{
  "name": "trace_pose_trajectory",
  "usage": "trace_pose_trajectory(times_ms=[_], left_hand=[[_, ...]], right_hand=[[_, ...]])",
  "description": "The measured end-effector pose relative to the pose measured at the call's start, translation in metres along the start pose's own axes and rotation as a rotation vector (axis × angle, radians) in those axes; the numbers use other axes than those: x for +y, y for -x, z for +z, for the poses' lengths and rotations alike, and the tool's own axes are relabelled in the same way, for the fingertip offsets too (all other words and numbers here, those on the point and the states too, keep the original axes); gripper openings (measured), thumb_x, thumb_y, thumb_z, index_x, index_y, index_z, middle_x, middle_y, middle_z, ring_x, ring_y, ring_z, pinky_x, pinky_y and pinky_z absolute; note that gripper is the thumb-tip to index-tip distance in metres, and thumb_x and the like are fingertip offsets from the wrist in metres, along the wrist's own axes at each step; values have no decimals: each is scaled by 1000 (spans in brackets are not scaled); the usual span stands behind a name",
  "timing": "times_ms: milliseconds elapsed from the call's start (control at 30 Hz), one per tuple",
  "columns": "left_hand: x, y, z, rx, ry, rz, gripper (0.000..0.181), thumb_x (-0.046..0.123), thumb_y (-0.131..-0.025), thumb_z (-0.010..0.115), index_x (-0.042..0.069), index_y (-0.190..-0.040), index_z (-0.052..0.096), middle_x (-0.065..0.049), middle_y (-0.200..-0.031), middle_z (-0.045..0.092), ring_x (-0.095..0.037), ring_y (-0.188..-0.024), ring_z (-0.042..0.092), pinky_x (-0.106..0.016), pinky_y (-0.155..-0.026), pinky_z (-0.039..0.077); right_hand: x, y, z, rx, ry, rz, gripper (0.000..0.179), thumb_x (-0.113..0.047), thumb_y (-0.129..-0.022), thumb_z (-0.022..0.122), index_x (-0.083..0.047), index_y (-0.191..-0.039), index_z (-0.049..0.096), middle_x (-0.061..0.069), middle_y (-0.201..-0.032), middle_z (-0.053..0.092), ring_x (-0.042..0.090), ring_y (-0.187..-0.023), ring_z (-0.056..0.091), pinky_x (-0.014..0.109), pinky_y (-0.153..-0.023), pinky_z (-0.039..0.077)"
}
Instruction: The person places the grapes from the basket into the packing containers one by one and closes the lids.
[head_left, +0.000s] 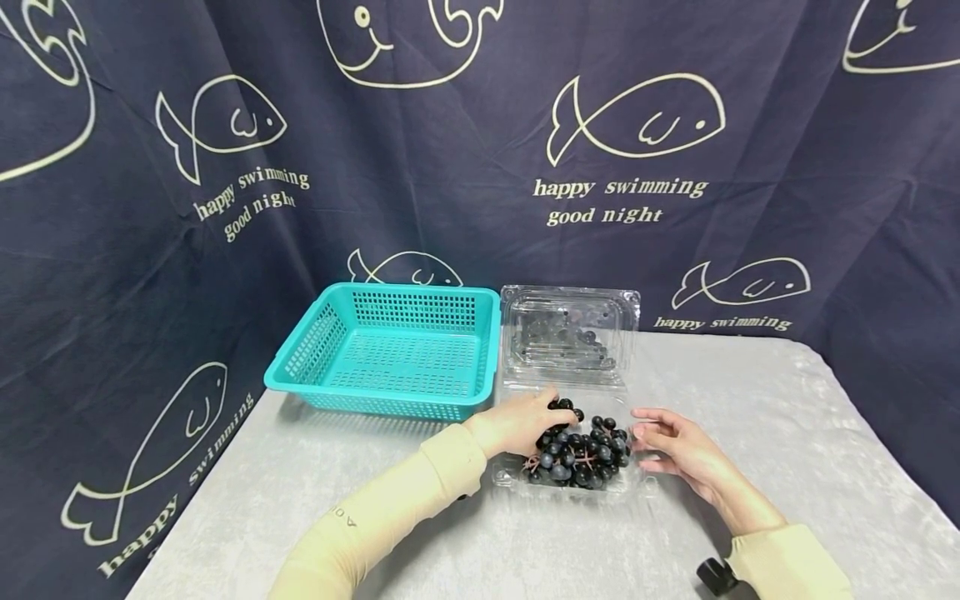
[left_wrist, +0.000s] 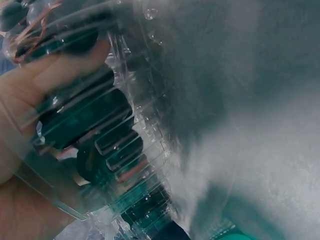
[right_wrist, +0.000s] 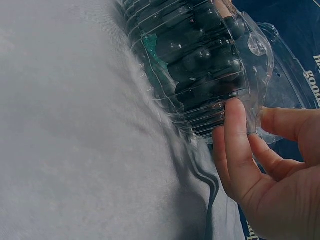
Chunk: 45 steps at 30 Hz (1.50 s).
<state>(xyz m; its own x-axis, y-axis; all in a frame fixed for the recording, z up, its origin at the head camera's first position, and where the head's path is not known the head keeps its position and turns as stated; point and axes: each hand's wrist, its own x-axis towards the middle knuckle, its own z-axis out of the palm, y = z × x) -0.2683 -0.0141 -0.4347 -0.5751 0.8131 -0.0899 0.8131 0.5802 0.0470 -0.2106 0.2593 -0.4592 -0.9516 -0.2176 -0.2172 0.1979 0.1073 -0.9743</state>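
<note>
A clear plastic clamshell box (head_left: 510,477) lies on the table with its lid (head_left: 570,293) tipped back. Dark grapes (head_left: 581,458) on brownish stems fill its base. My left hand (head_left: 525,421) reaches in over the box's left side and grips a bunch of grapes, its fingers and thumb curled round them. Through the ribbed wall, the left wrist view shows these grapes (left_wrist: 85,117) between finger and thumb. On the opposite side, my right hand (head_left: 678,450) has its fingers nearly straight. In the right wrist view its fingertips (right_wrist: 235,112) rest against the box's wall and rim.
A turquoise perforated plastic basket (head_left: 382,289) stands left of the box, close to its lid. Pale cloth covers the table (head_left: 742,400). Behind it hangs a dark blue curtain (head_left: 480,167) with fish drawings and lettering. A black wrist device (head_left: 716,575) shows by the right sleeve.
</note>
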Motion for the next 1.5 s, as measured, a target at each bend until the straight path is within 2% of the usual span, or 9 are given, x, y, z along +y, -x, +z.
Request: trace_pose_trajectory(times_ms=[200,433,667,933,1200,1500], left_hand=[[-2,-1,4,7,16,43,78,25,-68,84,32,-135,46,-2,-123,45,-14,-90,58,-20,-68,50],[-3,0,5,28,-15,64,79,30,-69,83,33,-136,44,0,-133,42,-17,-102,57,-23,-79,52],[0,4,-3,45,-75,62,79,31,-72,81,34,-140,40,-4,-141,38,-21,-106,57,-29,-81,53],[5,13,-15,75,-95,74,79,29,-72,81,31,-140,40,-3,-135,45,-22,-106,56,-30,-82,53],[6,24,-24,150,-126,88,76,30,-74,79,29,-139,41,-1,-130,49,-17,-112,53,-31,-89,51],[7,38,-26,270,-173,99,63,32,-77,75,27,-133,47,1,-120,53,-14,-104,53,-28,-85,50]], right_hand=[[0,-1,0,-1,5,0,60,-17,-95,55,9,-140,26,2,-109,60,17,-93,63,35,-78,56],[-1,-1,0,1,6,4,60,-18,-95,56,9,-140,26,2,-108,60,17,-93,63,35,-78,56],[-2,0,1,6,7,3,60,-18,-95,55,9,-139,26,2,-108,60,15,-91,62,35,-77,56],[-3,0,1,7,10,7,61,-19,-95,56,9,-140,26,3,-108,60,16,-92,62,35,-78,56],[-3,0,1,8,13,8,60,-18,-95,55,10,-140,26,3,-108,60,16,-91,62,35,-78,56],[-3,-1,2,9,22,8,59,-18,-95,54,9,-140,26,2,-108,61,16,-92,63,35,-77,56]])
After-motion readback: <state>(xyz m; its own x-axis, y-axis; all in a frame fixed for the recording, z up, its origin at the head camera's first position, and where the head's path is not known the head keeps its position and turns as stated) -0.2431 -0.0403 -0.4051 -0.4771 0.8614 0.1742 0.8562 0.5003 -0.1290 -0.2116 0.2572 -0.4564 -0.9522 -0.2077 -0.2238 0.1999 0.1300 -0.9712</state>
